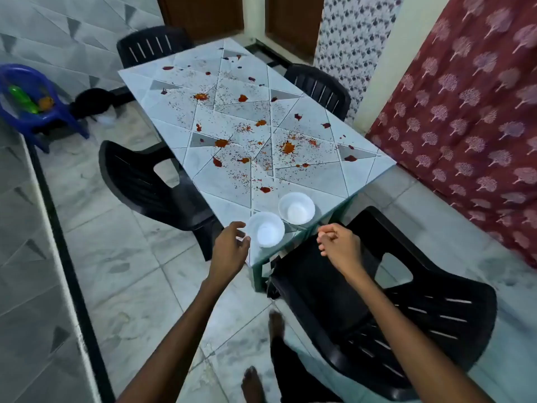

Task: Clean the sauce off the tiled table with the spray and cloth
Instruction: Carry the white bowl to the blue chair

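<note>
A rectangular tiled worktop [319,181] of pale, marble-look tiles cut into triangles by thin grout lines runs from the near centre to the far wall. It stands on a glossy grey stone floor [122,257]. On the right hangs a maroon cloth curtain [465,112] printed with pale tree shapes.

Four black moulded plastic chairs with slotted backs surround the worktop: one near right [392,301], one left [151,181], one far left [151,45], one far right [319,85]. Well apart at the far left stands a small blue plastic chair [43,120]. On its seat lie a green plastic bottle [23,98] and an orange lump [46,103], both too blurred to identify further.

Two round white plastic bowls sit at the worktop's near end, one at the near corner [267,229], the other [296,212] just beside it to the right.

The left hand [232,248] reaches the corner bowl, its fingers [242,237] curled at the rim; whether they pinch it I cannot tell. The right hand [337,242] hovers past the near edge, fingers loosely curled, holding nothing.

Red-orange sauce [288,147] lies in glossy blotches with fine specks scattered across most of the tiles.
</note>
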A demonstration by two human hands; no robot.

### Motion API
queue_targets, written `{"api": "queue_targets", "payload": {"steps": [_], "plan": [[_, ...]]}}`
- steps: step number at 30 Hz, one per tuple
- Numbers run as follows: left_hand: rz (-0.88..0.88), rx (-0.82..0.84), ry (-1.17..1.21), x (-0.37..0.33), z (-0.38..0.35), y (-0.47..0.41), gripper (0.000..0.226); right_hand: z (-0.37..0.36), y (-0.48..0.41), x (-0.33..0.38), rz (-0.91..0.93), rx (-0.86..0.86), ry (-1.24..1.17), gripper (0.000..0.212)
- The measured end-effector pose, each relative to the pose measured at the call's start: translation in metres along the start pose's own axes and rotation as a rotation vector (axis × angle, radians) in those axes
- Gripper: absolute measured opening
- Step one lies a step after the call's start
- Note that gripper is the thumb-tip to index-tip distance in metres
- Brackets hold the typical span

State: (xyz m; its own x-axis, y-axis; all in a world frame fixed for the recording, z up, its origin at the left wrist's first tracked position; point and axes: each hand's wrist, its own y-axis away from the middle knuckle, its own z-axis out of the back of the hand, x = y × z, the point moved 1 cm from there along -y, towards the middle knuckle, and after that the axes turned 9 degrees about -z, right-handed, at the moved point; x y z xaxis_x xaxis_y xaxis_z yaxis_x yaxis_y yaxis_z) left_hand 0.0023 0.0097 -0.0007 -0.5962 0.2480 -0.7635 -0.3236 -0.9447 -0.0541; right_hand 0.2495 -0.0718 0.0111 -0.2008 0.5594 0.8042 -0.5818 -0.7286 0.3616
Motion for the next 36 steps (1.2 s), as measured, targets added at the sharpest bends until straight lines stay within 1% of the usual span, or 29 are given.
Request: {"api": "queue_targets", "payload": {"steps": [3,5,7,9,13,15,18,19,22,24,26,30,32,36], "plan": [[0.119,0.021,-0.055,0.010,-0.015,-0.024,0.040,-0.008,-0.051,0.002,-0.105,-0.019,0.063,0.013],[0.216,0.050,-0.032,0.014,-0.024,-0.036,0.043,-0.017,-0.083,0.001,-0.185,0.008,0.047,0.022],[0.270,0.068,0.012,0.018,-0.030,-0.043,0.041,-0.023,-0.103,0.000,-0.238,0.031,0.035,0.033],[0.309,0.066,0.036,0.026,-0.035,-0.049,0.038,-0.027,-0.120,0.001,-0.256,0.056,0.054,0.033],[0.343,0.021,0.071,0.032,-0.040,-0.054,0.040,-0.032,-0.142,0.000,-0.230,0.077,0.086,0.016],[0.365,0.025,0.072,0.030,-0.041,-0.055,0.033,-0.031,-0.148,-0.001,-0.217,0.083,0.092,0.015],[0.424,0.018,0.135,0.032,-0.045,-0.053,0.035,-0.025,-0.151,0.006,-0.172,0.076,0.093,0.006],[0.440,0.021,0.152,0.034,-0.046,-0.054,0.032,-0.022,-0.151,0.011,-0.150,0.089,0.074,0.002],[0.490,0.009,0.200,0.037,-0.048,-0.053,0.016,-0.020,-0.137,0.030,-0.103,0.212,0.033,0.003],[0.530,-0.008,0.258,0.037,-0.048,-0.053,0.011,-0.026,-0.122,0.037,-0.096,0.293,0.051,0.003],[0.568,-0.030,0.323,0.037,-0.048,-0.053,0.011,-0.038,-0.111,0.036,-0.093,0.343,0.098,0.004],[0.650,-0.085,0.466,0.037,-0.044,-0.052,0.014,-0.060,-0.105,0.028,-0.066,0.369,0.200,0.003],[0.655,-0.099,0.508,0.036,-0.042,-0.051,0.015,-0.067,-0.105,0.026,-0.050,0.367,0.235,0.009],[0.651,-0.103,0.505,0.038,-0.043,-0.052,0.016,-0.075,-0.103,0.023,0.002,0.357,0.304,0.004]]}}
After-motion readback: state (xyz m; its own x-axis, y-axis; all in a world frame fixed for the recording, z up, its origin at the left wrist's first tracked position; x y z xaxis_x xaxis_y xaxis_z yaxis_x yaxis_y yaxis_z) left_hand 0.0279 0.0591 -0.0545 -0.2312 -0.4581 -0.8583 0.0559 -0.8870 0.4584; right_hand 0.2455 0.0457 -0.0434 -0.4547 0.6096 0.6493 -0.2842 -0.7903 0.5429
